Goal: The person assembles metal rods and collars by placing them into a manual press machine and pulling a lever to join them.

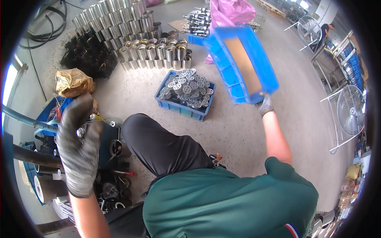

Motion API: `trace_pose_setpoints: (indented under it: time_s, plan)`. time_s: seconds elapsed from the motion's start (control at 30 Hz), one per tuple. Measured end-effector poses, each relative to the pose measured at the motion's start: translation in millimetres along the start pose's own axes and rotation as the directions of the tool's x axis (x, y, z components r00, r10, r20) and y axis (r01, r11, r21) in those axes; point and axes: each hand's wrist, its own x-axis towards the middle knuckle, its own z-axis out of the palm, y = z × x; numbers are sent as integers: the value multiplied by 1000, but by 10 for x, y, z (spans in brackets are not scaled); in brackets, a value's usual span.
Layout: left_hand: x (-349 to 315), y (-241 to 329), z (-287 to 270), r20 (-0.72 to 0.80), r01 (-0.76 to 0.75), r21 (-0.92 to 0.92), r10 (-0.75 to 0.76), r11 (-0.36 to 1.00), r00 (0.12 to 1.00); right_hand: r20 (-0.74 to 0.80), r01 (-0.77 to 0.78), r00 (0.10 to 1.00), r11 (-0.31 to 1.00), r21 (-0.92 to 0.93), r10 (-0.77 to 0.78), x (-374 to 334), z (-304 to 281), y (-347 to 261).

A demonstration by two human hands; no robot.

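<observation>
Right hand (pixel 266 104) — gloved, closed on the near end of a blue crate (pixel 228 65), which it holds up and tilted to the person's right front; some of its fingers are hidden from me. A tan sheet (pixel 243 65) lines the crate, which is slightly blurred. Left hand (pixel 79 146), in a grey glove, is raised at the other side, thumb parted from the fingers, with nothing visible in its grasp; it is blurred too. Just beyond it sits a crumpled gold bag (pixel 73 82). Between the hands, ahead of the knee, a blue tub (pixel 180 108) stands on the floor (pixel 131 93), heaped with round, spoked metal parts (pixel 186 87). Farther out: rows of metal cylinders (pixel 151 51), a pile of black parts (pixel 87 55) to their left, and, to their right, stacked shafts (pixel 197 22) near a pink bag (pixel 230 14). At the far right, two fans (pixel 351 111) — and a co-worker (pixel 326 33) bending forward.
</observation>
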Motion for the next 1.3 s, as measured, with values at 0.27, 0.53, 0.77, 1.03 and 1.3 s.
trace_pose_setpoints:
  time_s: [0.27, 0.53, 0.77, 1.03, 1.3]
  plan:
    - [-1306, -1152, -361, 14, 451, -84, -452, 889, 892, -706, -296, 653, 950, 95, 274, 107, -1234, 2400]
    - [-2318, -1571, -687, -12, 491, 318, -515, 811, 857, -501, -741, 646, 630, -230, 576, -993, -732, 3095]
    - [-2659, -1936, -1240, -48, 365, 569, -413, 737, 909, 511, 204, 768, 609, -766, 385, -722, 770, 2815]
    - [-3049, -2025, -1489, -457, 458, 537, -212, 708, 864, 511, 396, -858, 573, 718, -47, -3945, 4007, 1850]
    - [-3411, -2329, -2420, -915, 823, 190, -207, 535, 346, 220, 115, -964, 515, 849, -148, -5476, 5119, 3432]
